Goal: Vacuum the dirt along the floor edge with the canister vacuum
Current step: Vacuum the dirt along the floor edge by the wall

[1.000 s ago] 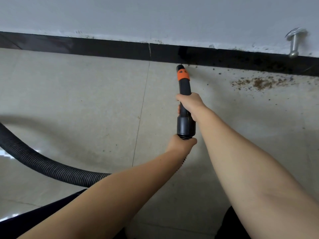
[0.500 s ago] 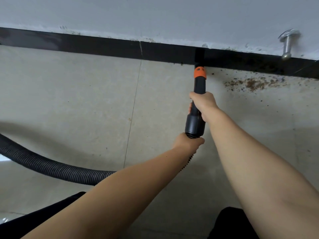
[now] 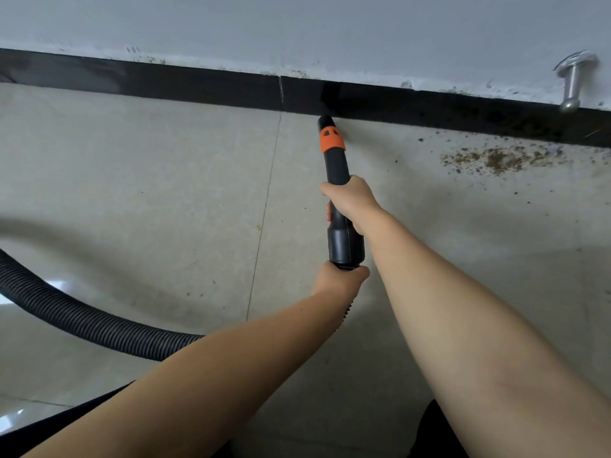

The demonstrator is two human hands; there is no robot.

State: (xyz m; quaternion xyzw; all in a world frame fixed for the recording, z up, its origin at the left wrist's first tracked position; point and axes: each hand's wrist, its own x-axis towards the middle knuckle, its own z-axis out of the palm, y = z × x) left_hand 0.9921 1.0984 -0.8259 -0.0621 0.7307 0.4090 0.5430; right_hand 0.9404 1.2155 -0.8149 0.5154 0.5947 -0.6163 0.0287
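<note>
Two hands, right hand [image 3: 349,199] and left hand [image 3: 340,281], gripped nozzle [image 3: 334,160] against black skirting [image 3: 165,84]; dirt [image 3: 496,158] upper right on pale tiles [image 3: 148,193].

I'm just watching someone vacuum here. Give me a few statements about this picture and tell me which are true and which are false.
1. Both hands hold the vacuum: the right hand grips the black wand, the left hand grips just below its wide end. True.
2. The nozzle tip sits on top of the brown dirt patch. False: the patch lies well to the right of the tip.
3. The wand has an orange band near its tip. True.
4. The baseboard along the wall is white. False: it is black; the wall above is pale.
5. The ribbed hose curves away on the right. False: it curves on the left.
</note>
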